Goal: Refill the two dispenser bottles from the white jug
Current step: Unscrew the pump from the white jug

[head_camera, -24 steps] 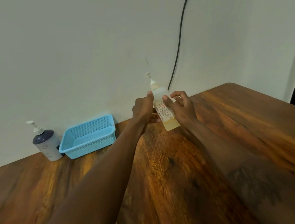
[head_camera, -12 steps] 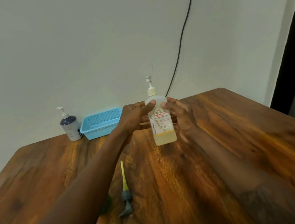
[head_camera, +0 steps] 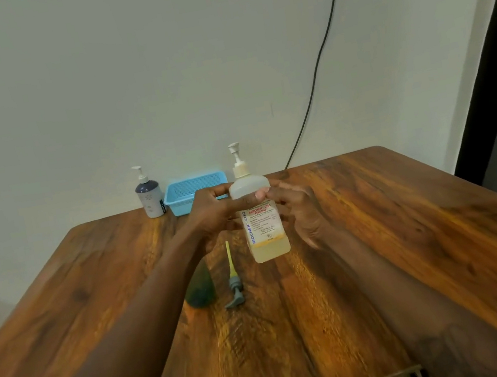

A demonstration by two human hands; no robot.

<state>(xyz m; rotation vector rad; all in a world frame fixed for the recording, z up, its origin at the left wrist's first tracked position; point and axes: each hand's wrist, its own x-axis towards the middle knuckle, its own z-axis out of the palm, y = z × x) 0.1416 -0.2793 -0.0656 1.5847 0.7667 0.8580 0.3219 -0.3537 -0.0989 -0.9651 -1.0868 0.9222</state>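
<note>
A clear pump bottle [head_camera: 260,216] with a white label and a little yellowish liquid at the bottom is held upright above the wooden table [head_camera: 397,228]. My left hand [head_camera: 218,213] grips its left side with the thumb across the front. My right hand [head_camera: 298,212] holds its right side, fingers partly spread. A green bottle [head_camera: 201,288] stands half hidden behind my left forearm, with a loose grey pump with a yellow tube [head_camera: 233,282] lying beside it. A dark-blue and white pump bottle [head_camera: 149,194] stands at the back by the wall. No white jug is in view.
A light-blue mesh basket [head_camera: 190,193] sits against the wall next to the dark pump bottle. A black cable [head_camera: 324,42] runs down the wall behind the table. A dark doorway lies to the right, past the table edge.
The clear bottle has come nearer to me and lower, still held in both hands. The view has tilted down, bringing the green bottle and the loose pump into sight.
</note>
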